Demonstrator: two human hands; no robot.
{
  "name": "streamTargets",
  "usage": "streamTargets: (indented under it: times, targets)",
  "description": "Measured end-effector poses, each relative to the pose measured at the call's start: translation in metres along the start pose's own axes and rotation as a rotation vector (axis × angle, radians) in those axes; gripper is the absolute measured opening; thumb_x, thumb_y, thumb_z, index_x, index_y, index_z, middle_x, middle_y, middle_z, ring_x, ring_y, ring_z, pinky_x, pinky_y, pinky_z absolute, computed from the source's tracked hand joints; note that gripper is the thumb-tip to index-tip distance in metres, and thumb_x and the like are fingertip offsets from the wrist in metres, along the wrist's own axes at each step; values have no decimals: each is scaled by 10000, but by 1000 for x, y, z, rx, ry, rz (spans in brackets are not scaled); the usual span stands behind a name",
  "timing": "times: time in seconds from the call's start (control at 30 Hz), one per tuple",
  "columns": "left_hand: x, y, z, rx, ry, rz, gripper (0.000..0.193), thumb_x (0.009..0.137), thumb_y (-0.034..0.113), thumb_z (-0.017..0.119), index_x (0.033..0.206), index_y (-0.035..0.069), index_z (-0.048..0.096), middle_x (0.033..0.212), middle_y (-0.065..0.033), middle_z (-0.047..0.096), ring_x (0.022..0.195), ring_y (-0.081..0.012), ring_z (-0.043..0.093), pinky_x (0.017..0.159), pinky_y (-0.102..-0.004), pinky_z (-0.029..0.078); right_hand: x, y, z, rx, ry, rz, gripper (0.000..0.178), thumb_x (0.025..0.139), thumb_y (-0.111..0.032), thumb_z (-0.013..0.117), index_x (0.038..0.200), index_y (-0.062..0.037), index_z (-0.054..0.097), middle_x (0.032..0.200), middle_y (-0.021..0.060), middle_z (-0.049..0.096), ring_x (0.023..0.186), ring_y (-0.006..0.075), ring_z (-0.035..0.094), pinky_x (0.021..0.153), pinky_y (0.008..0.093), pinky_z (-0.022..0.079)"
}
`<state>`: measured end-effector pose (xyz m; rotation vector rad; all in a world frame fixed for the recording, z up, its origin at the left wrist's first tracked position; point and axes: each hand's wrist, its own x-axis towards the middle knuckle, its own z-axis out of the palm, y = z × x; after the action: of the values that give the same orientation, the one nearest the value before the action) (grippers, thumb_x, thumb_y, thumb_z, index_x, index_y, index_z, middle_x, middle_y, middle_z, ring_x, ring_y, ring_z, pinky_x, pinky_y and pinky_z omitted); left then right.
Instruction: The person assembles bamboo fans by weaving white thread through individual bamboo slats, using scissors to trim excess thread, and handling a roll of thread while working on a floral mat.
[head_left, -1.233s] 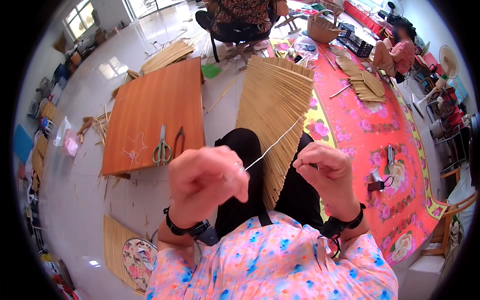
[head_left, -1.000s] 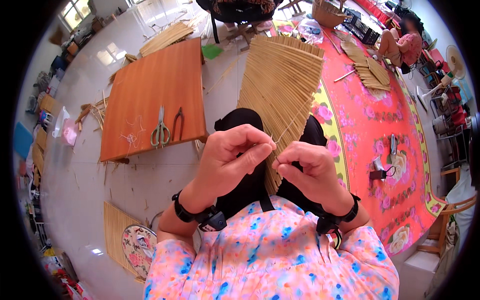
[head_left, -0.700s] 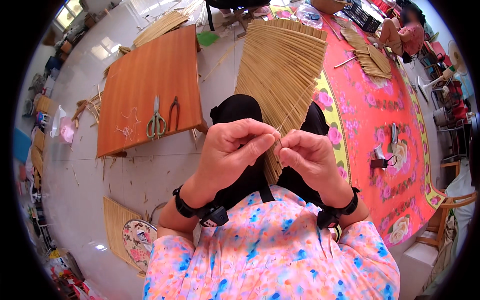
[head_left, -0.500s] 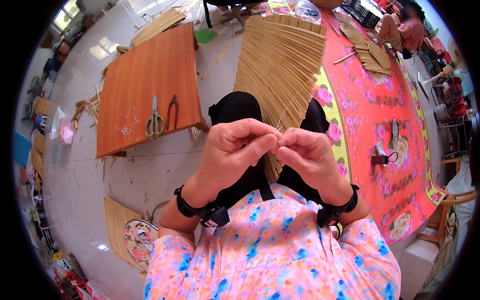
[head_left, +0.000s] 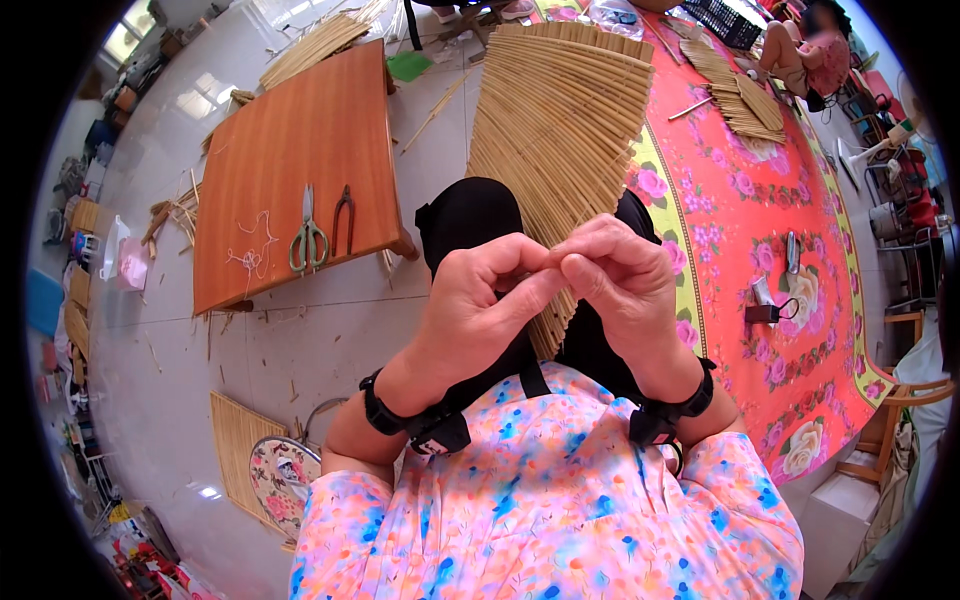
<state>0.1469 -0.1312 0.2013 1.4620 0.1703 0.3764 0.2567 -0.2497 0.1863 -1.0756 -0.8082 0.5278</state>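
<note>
1. A red mat (head_left: 742, 215) lay to the person's right.
2. The desk (head_left: 280, 150) stood at the left.
3. The fan-shaped panel (head_left: 560, 120) lay between the two, its narrow end between the legs (head_left: 470, 215).
4. Left hand (head_left: 478, 305) and right hand (head_left: 632, 285) met above it, fingers pinched, tips touching; anything gripped was hidden.
5. On the desk lay scissors (head_left: 308, 208), pliers (head_left: 346, 200) and thread (head_left: 248, 262).

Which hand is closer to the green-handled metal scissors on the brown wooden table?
Left. The left hand is just right of the scissors; the right hand is farther right.
</note>
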Motion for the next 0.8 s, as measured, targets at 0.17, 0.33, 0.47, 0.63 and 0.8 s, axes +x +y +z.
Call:
streamTargets:
  times: [0.17, 0.33, 0.47, 0.63, 0.8]
  targets:
    - [0, -2, 2, -28, 2, -36, 93, 913, 96, 591, 896, 7, 610, 664, 54, 523, 544, 7, 403, 454, -160, 288, 1, 2, -5, -177, 7, -21, 45, 817, -19, 677, 818, -1, 635, 758, 38, 589, 701, 94, 542, 636, 220, 430]
    - [-1, -6, 0, 89, 53, 28, 95, 903, 84, 591, 866, 0, 617, 682, 48, 542, 566, 11, 399, 481, -154, 286, 3, 0, -9, -238, -6, -36, 81, 827, -17, 667, 775, -2, 606, 753, 24, 580, 673, 74, 523, 614, 206, 414]
    - [-4, -2, -6, 172, 152, 58, 78, 888, 49, 587, 841, -6, 615, 691, 46, 550, 593, 14, 409, 503, -152, 292, 3, 0, -20, -54, 82, 42, 70, 859, -16, 635, 795, -2, 609, 773, -15, 560, 672, 23, 488, 578, 178, 380]
    - [-4, -6, -7, 274, 197, 122, 44, 869, 20, 603, 842, -10, 618, 695, 43, 563, 605, 8, 441, 510, -161, 332, -1, 0, -10, -350, -126, 102, 60, 782, -49, 703, 826, -14, 679, 740, 22, 594, 639, 66, 536, 566, 209, 418]
    - [-1, -6, -4, 450, 269, 303, 37, 861, 30, 617, 854, -2, 634, 661, 12, 578, 578, -10, 461, 500, -176, 354, 0, 0, -5, -507, -149, 6, 54, 765, -30, 701, 794, 3, 670, 703, 42, 594, 605, 87, 561, 542, 222, 438]
